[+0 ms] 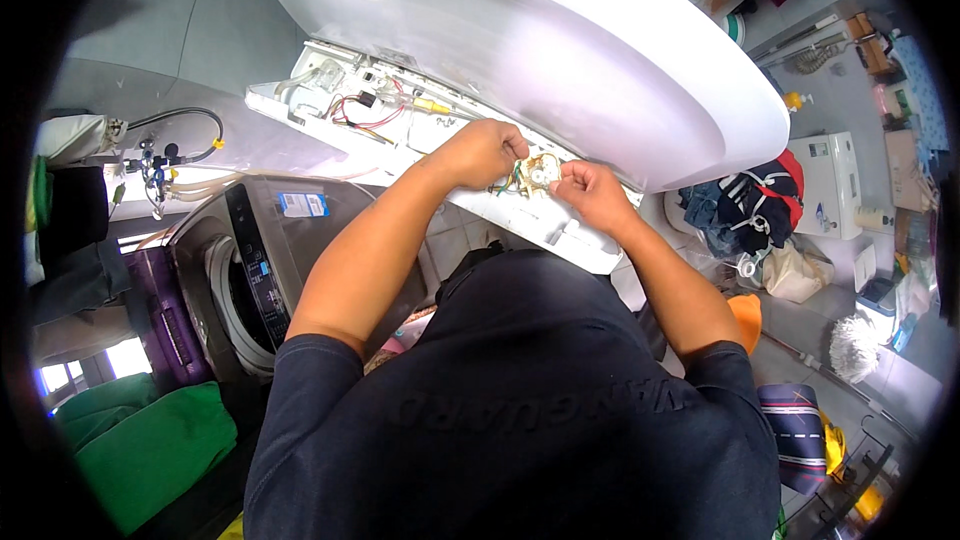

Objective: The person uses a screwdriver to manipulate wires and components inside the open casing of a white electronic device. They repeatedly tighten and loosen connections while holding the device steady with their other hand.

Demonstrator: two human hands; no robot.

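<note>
A long, narrow white panel [475, 202] lies open in front of me, with wiring and parts inside, below a large curved white appliance body [600, 60]. Toward the panel's right end sits a small round white part [543, 173] with a bundle of coloured wires [517, 178] beside it. My left hand [482, 155] is closed, fingertips pinched just above these wires; what they hold is hidden. From the other side, my right hand [597, 195] pinches at the edge of the round part, thumb and forefinger together. Red wires [365, 112] and a yellow connector [430, 106] lie farther left in the panel.
A top-loading washing machine [285, 240] stands at left, near a tap with hoses [158, 175]. Green cloth [150, 450] is at lower left. At right are a clothes pile [750, 205], a white cabinet [830, 185] and a fluffy white duster [854, 348].
</note>
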